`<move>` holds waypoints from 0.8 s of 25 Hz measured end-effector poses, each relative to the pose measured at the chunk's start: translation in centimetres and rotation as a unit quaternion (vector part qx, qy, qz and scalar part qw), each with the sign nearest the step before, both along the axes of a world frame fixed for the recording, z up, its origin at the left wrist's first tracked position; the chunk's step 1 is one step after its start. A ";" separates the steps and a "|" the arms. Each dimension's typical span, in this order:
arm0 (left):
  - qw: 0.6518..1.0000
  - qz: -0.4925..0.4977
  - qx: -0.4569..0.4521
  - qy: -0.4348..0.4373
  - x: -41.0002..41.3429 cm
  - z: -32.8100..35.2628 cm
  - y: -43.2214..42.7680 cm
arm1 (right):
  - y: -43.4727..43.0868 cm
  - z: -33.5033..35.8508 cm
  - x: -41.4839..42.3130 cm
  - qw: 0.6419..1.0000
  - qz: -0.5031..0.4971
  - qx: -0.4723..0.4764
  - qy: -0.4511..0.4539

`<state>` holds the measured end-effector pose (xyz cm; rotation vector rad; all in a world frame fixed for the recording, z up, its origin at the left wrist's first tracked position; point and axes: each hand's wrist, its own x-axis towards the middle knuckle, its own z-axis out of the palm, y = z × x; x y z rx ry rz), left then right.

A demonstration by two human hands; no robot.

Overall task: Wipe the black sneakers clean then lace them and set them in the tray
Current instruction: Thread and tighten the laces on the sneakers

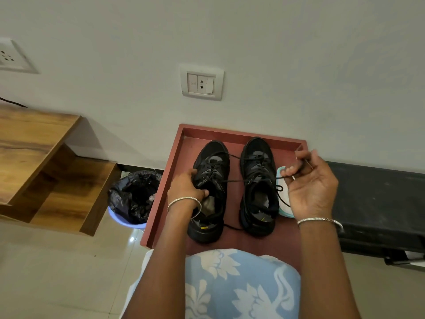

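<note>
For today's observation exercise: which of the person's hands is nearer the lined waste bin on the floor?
Left. The left hand grips the left sneaker beside the bin; the right hand holds a lace beyond both sneakers.

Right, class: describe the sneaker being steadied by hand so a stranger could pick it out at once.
Find the red tray against the wall; two black sneakers stand in it. The left sneaker is nearer the bin. Unlike its neighbour, the left hand holds it, and its lace stretches across to the right hand.

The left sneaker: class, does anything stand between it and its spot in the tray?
Nothing visible does. The left sneaker already stands in the tray beside the right sneaker. The left hand grips it directly, while the right hand pulls its lace across the right sneaker.
</note>
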<state>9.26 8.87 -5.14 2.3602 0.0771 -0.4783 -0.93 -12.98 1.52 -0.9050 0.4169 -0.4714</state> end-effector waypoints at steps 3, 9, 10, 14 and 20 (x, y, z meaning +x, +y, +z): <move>0.995 -0.075 0.011 -0.064 0.0 0.3 -0.4 | 0.6 0.1 -0.3 0.955 0.142 -0.219 0.140; 0.986 -0.013 0.138 -0.092 0.0 1.3 0.3 | 4.0 -2.0 0.9 0.736 0.315 -0.518 0.303; 0.984 0.012 0.164 -0.076 -0.1 1.6 0.5 | 4.2 -2.5 1.4 0.696 0.255 -0.590 0.320; 0.950 0.162 0.258 -0.067 0.4 2.2 1.5 | 4.4 -2.6 3.9 0.661 0.022 -0.689 0.297; 0.957 0.077 0.221 -0.171 1.1 1.8 -0.1 | 7.1 -5.7 6.6 0.706 0.106 -0.652 0.255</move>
